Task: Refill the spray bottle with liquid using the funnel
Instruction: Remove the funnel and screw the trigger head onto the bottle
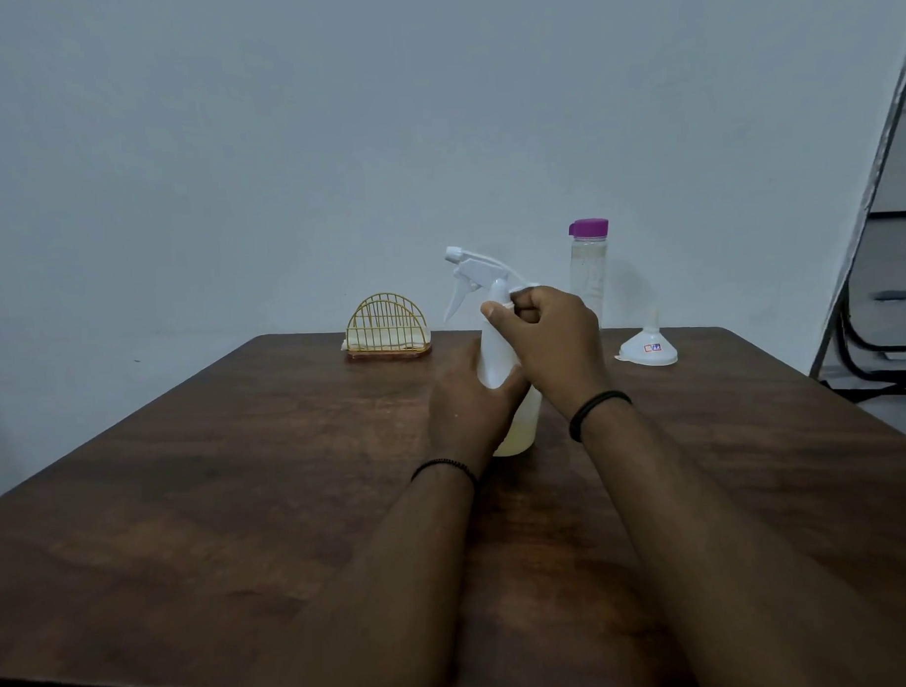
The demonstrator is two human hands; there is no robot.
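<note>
A white spray bottle [495, 357] stands upright in the middle of the wooden table [240, 479], with a little yellowish liquid at its bottom. My left hand [468, 409] grips the bottle's body from the left. My right hand [548, 335] curls around the bottle's neck, just under the white trigger head [471, 270]. A clear bottle with a purple cap [588, 271] stands behind my right hand, holding liquid. A white funnel [647, 345] lies upside down on the table to the right, spout pointing up.
A gold wire napkin holder [387, 326] with napkins sits at the table's far edge, left of the spray bottle. A dark metal frame [870, 277] stands off the table's right side. A plain wall lies behind.
</note>
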